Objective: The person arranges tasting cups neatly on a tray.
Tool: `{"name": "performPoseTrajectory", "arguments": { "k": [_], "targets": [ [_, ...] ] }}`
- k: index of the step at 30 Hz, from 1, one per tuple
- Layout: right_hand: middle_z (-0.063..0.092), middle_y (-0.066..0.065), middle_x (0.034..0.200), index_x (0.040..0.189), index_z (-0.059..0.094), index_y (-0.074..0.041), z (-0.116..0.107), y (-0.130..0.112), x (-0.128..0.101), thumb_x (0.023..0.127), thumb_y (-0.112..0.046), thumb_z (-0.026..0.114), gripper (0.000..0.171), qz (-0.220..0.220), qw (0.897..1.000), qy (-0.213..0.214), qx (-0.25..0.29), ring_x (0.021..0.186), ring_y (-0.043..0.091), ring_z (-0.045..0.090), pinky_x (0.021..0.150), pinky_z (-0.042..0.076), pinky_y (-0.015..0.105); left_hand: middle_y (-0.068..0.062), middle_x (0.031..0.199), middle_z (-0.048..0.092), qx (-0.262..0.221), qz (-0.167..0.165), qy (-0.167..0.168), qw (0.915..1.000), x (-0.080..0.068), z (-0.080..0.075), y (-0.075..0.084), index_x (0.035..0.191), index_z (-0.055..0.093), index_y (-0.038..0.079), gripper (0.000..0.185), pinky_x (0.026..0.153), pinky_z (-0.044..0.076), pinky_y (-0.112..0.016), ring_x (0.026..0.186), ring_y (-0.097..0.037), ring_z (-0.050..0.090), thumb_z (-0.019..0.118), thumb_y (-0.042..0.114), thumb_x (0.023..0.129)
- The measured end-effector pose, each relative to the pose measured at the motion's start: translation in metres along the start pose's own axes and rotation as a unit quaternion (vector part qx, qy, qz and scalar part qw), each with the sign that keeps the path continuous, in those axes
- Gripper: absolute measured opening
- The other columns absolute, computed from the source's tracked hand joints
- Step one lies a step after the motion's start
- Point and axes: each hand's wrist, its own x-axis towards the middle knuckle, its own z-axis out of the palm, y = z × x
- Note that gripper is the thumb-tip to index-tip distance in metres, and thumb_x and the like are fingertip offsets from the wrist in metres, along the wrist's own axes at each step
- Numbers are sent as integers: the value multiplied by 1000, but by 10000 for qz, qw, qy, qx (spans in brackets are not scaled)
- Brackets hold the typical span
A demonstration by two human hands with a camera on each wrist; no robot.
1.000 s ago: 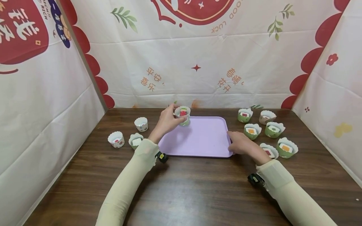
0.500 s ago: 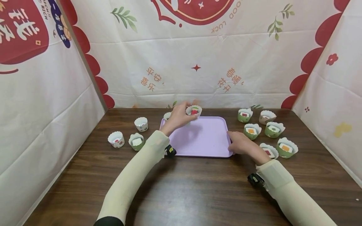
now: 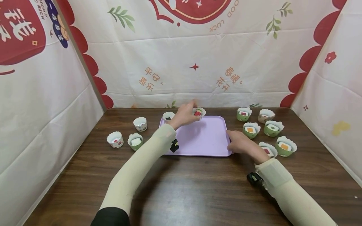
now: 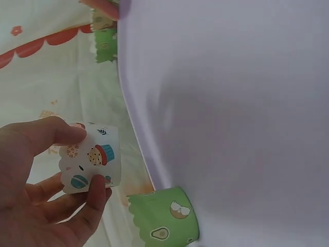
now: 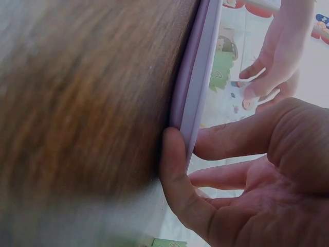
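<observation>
On the white fabric backdrop [image 3: 175, 53], small orange characters [image 3: 156, 77] read 平安喜乐 and 春暖花开, with curved "OOD LUCK" lettering [image 3: 216, 27] above, while the white fabric side panel [image 3: 48, 94] at the left bears "RICH" beside partly cut-off white characters [image 3: 24, 29] on red.

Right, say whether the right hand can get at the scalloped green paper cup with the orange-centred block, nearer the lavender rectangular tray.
Probably yes: nothing visible stands between the right hand and that green paper cup, though the hand grips the lavender tray and might need to let go.

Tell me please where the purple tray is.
In the head view, the tray lies centrally on the table, its right edge gripped by the right hand.
</observation>
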Motion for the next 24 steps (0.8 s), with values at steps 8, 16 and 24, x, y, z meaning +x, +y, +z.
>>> {"name": "performPoseTrajectory", "arguments": {
  "k": [8,16,24],
  "targets": [
    [58,36,124,147,37,18,-1,-1,-1,87,0,69,71,27,10000,-49,11,81,26,64,60,58,30,-11,112,67,393,-33,-97,9992,9,7,2,126,56,5,51,87,52,-37,97,-23,56,79,31,89],
    [58,36,125,147,38,17,-2,0,2,88,-1,69,69,29,10000,-41,-10,83,27,64,61,59,29,-4,92,59,923,31,-30,9957,9,9,3,99,62,8,33,72,50,-34,84,-20,53,81,32,88],
    [60,33,117,144,42,17,-1,0,1,86,0,69,66,-1,10000,-30,-35,80,26,63,60,58,30,3,72,45,1507,-52,-86,9885,13,16,0,75,47,17,40,61,41,-30,72,-16,48,80,37,88]
  ]
}}
